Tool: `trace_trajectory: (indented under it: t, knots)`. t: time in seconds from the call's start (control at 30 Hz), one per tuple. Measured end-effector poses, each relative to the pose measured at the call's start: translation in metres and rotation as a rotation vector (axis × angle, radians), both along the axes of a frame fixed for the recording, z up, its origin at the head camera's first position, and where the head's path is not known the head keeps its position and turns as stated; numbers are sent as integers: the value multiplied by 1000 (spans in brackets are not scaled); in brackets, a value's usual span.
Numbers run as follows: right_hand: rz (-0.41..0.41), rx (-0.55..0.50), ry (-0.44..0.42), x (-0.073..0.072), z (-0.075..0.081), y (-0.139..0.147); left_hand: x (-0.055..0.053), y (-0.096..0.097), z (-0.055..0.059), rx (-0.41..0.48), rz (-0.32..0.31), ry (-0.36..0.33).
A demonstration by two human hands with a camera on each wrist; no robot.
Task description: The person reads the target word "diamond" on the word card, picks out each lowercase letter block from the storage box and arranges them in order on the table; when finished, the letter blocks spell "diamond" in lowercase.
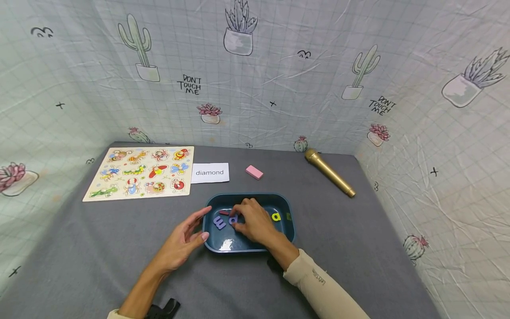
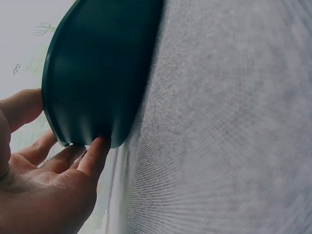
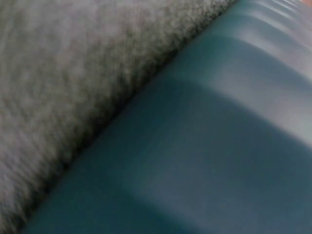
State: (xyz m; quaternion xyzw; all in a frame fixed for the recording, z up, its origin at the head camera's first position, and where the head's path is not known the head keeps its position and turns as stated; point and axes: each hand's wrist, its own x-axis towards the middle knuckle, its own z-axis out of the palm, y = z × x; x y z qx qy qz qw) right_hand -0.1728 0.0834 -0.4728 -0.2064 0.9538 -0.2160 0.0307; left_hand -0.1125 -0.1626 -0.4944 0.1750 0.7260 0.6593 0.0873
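A dark blue tray (image 1: 287, 199) stands on the grey cloth, with small coloured letters inside. My left hand (image 1: 181, 243) is at its left end, the fingers fairly straight; in the left wrist view the fingertips touch the tray's end wall (image 2: 105, 63). My right hand (image 1: 256, 223) reaches into the tray, thumb and index finger pinching a purple letter with a round loop (image 1: 233, 220). Beside it lie a purple m (image 1: 219, 223) and a dark red piece (image 1: 224, 212). Right of the hand is a yellow letter (image 1: 276, 217). The right wrist view shows only tray wall and cloth.
Behind the tray lie an insect picture board (image 1: 143, 170), a white card reading "diamond" (image 1: 210, 173) and a pink block (image 1: 254, 172). A gold microphone (image 1: 330, 173) lies at the back right. Patterned curtain (image 1: 275, 79) surrounds the table's back and sides.
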Motion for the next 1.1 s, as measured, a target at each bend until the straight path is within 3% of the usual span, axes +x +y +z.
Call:
trace_trajectory:
  t: [0.37, 0.7, 1.1]
  knots:
    - [16, 28, 10, 0, 1, -2, 0, -1, 2, -3, 2, 6]
    - [44, -71, 70, 5, 5, 4, 0, 1, 1, -12, 6, -1]
    - [77, -162, 155, 14, 22, 16, 0, 1, 2, -41, 21, -26]
